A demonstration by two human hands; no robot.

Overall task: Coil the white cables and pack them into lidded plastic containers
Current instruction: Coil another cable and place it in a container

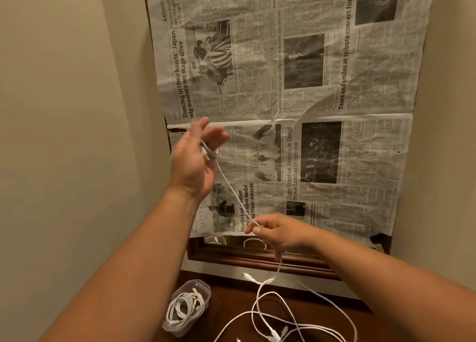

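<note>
Loose white cables (296, 325) sprawl on a dark wooden tabletop (231, 298), beside a clear plastic tub (199, 284) holding a coiled white cable (180, 308). Above them, one thin white cable (232, 187) stretches between two hands. The raised left hand (193, 161) has nearly straight fingers with the cable looped round them. The right hand (280, 234) pinches it between thumb and forefinger. Newspaper (360, 148) covers the wall behind.

Warm, dim indoor light yellows the scene. Motion blur smears the left hand (192, 161) and the thin white cable (209, 151) looped on it; the grey newspaper sheet (334, 84) reads sharp, its edges bowed by wide-angle distortion.
</note>
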